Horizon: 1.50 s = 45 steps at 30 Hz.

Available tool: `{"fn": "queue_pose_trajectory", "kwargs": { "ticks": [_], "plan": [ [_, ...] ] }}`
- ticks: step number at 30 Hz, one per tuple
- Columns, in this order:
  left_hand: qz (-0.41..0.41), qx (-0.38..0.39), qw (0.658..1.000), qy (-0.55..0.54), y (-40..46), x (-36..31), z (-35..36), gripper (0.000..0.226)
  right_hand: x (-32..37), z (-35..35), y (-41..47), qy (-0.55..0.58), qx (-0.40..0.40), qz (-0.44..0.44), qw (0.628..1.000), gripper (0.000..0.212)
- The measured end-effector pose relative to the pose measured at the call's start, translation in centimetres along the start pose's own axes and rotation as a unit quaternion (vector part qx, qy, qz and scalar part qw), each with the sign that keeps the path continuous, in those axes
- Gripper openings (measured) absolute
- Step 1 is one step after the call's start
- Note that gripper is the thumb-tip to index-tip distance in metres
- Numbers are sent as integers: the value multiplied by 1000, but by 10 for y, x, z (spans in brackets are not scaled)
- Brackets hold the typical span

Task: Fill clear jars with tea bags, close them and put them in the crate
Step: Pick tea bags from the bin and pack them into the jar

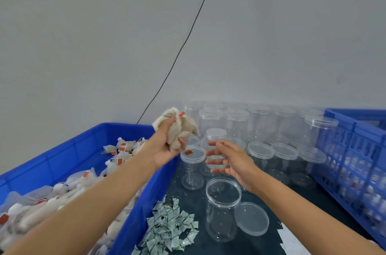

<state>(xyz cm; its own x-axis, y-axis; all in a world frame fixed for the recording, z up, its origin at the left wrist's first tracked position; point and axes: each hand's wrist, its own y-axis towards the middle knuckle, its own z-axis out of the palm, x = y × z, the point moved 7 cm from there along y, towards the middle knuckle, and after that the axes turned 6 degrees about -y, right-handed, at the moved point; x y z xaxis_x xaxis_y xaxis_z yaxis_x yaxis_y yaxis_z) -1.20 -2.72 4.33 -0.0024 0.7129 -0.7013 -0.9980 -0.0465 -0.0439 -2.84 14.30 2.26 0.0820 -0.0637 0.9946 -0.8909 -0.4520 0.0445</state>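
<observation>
1. Bunch of tea bags: beige, with small red tags, gripped in the left hand, raised over the far right corner of the blue bin.
2. Open clear jar: one, upright on the dark table, near centre, mouth unobstructed.
3. Loose lid: one, lying flat, touching the open jar's right side.
4. Lidded jar: just beyond the open jar, directly below the held bunch; one red tag resting on its lid.
5. Further lidded empty jars: many, packed in rows back to the wall; exact count unclear.
6. Blue bin, left: heaped with loose tea bags, too many to count.
7. Small green-and-white sachets: a pile between the bin and the open jar.
8. Blue slatted crate: one, at right; filled jars dimly visible through its side.
9. Left hand: forearm stretched across the bin, fingers clenched round the bunch.
10. Right hand: empty, fingers spread wide, palm turned left, hovering above the lidded jars beside the bunch.
11. Black cable: running down the grey wall.
</observation>
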Motion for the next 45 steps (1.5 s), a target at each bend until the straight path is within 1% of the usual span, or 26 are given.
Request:
{"fn": "queue_pose_trajectory", "kwargs": {
  "ticks": [3, 6, 8, 10, 11, 12, 14, 17, 19, 21, 25, 27, 29, 31, 33, 35, 36, 37, 39, 41, 45],
  "plan": [
    [-80, 15, 997, -2, -3, 57, 13, 34, -5, -3, -5, -6, -5, -10, 1000, 34],
    [-115, 26, 993, -14, -5, 89, 19, 39, -12, -8, -12, -41, -4, -6, 999, 35],
    [-128, 43, 991, -20, -6, 100, 20, 46, -14, -16, -15, -74, -36, -11, 997, 31],
    [-139, 55, 989, -21, -6, 107, 18, 57, -12, -28, -16, -115, -86, -28, 989, 21],
    [-138, 56, 989, -21, -5, 109, 16, 60, -11, -34, -16, -126, -107, -36, 986, 15],
    [-134, 54, 989, -21, -4, 109, 13, 60, -10, -39, -15, -121, -124, -41, 984, 11],
    [-122, 44, 991, -28, -2, 109, 7, 56, -10, -44, -14, -72, -136, -33, 988, 8],
    [-115, 42, 990, -66, -2, 105, 1, 55, -15, -46, -12, -1, -111, -3, 994, 9],
    [-109, 36, 989, -91, -1, 102, -2, 55, -20, -48, -12, 5, -98, 1, 995, 13],
    [-102, 29, 989, -102, 0, 101, -4, 56, -24, -48, -14, -45, -96, -1, 994, 18],
    [-89, 13, 989, -121, 2, 103, -10, 52, -29, -44, -19, -209, -85, -26, 974, 19],
    [-78, 14, 987, -139, 3, 102, -11, 53, -31, -40, -20, -260, -78, -43, 962, 17],
    [-59, 19, 988, -144, 3, 100, -11, 54, -32, -35, -21, -284, -60, -64, 955, 18],
    [-46, 13, 991, -123, 3, 100, -12, 54, -28, -29, -22, -283, -42, -89, 954, 29],
    [-49, 16, 991, -122, 4, 101, -12, 53, -22, -28, -21, -261, -55, -114, 957, 34],
    [-70, 29, 986, -146, 3, 103, -9, 55, -17, -21, -20, -250, -60, -127, 958, 25],
    [-81, 40, 984, -151, 2, 105, -8, 55, -16, -16, -18, -262, -51, -128, 955, 21],
    [-89, 52, 984, -148, 0, 105, -5, 55, -17, -10, -17, -280, -43, -128, 951, 21],
    [-99, 75, 984, -132, -4, 107, -1, 53, -19, -4, -14, -301, -42, -125, 945, 32],
    [-99, 84, 983, -127, -6, 108, 2, 52, -19, -3, -13, -284, -50, -118, 950, 37],
    [-88, 64, 986, -124, -6, 105, 2, 57, -14, -7, -14, -279, -64, -124, 950, 24]
  ]
}}
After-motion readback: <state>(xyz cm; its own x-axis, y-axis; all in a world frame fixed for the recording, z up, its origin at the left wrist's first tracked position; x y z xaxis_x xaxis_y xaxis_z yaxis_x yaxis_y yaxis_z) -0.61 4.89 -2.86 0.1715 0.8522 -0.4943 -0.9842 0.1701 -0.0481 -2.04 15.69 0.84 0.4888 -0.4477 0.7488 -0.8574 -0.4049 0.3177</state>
